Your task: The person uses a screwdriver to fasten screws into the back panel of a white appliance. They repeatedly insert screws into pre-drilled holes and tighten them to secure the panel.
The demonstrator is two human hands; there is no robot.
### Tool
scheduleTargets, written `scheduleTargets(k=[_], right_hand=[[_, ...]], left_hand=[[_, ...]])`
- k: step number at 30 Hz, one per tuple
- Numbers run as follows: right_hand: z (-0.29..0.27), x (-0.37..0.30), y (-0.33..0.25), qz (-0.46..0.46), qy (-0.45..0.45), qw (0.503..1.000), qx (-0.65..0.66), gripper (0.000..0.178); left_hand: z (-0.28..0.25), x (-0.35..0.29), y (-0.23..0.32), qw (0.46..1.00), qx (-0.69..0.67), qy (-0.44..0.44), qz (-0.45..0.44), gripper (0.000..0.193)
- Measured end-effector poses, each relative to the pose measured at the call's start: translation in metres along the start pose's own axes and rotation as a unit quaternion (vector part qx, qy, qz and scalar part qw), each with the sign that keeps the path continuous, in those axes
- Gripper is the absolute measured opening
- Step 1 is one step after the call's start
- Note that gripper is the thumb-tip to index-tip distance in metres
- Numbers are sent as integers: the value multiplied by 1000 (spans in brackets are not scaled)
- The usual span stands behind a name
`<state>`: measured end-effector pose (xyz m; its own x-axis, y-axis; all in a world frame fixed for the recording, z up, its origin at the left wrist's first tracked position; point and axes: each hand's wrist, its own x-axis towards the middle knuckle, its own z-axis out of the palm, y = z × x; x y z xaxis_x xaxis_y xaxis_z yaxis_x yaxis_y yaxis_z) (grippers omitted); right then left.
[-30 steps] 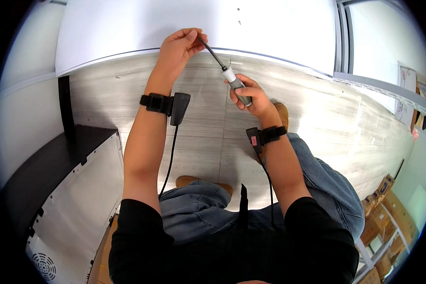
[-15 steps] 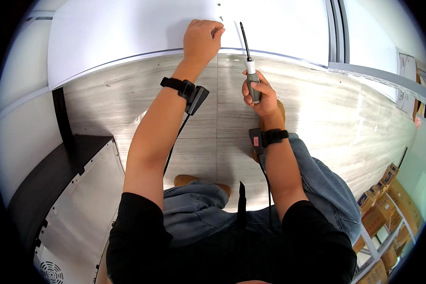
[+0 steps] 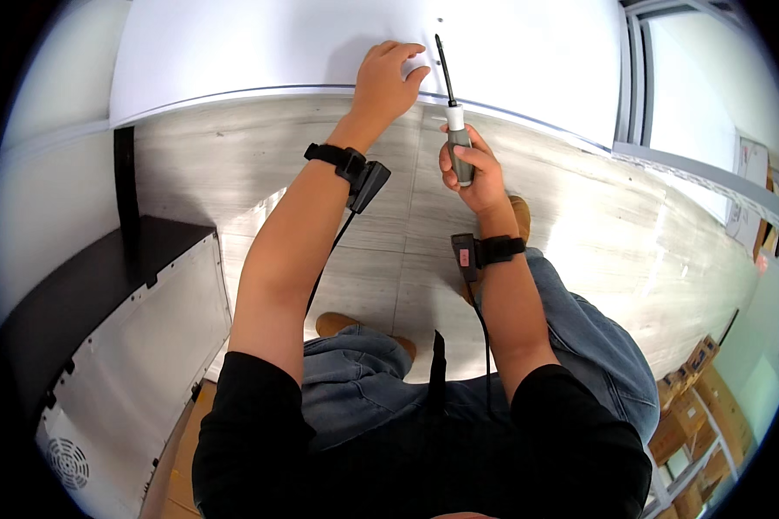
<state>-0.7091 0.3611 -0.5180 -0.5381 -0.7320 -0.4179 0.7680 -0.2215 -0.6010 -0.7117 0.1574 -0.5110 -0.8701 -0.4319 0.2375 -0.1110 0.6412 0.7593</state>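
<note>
My right hand [image 3: 476, 169] is wrapped round the grey-and-white handle of a screwdriver [image 3: 455, 118]. The dark shaft points away from me, its tip over a white panel [image 3: 234, 60]. Left of the shaft, my left hand [image 3: 391, 80] hovers at or rests on the panel; I cannot tell which. Its thumb and forefinger are apart, and nothing shows between them. A small dark screw or hole [image 3: 438, 62] lies beside the shaft, and another small dark spot [image 3: 440, 19] is farther up the panel.
A black-edged metal cabinet [image 3: 138, 346] with a round vent stands at the left. Grey metal framing [image 3: 701, 171] runs along the right. Cardboard boxes [image 3: 679, 424] and a metal rack are at the lower right. Pale wood-look flooring [image 3: 320, 225] lies below the panel.
My left thumb and forefinger have gone from pinched together to apart. The view has shifted slightly, and the screwdriver tip now lies nearer the small dark spots. My right hand keeps its grip.
</note>
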Motion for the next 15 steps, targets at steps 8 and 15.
scheduleTargets(k=[8, 15], right_hand=[[119, 47, 34, 76, -140, 982, -98, 33], [214, 16, 63, 112, -354, 912, -172, 39]], left_hand=[[-172, -74, -3, 910, -233, 130, -316, 16], [-277, -166, 70, 869, -248, 299, -306, 30]])
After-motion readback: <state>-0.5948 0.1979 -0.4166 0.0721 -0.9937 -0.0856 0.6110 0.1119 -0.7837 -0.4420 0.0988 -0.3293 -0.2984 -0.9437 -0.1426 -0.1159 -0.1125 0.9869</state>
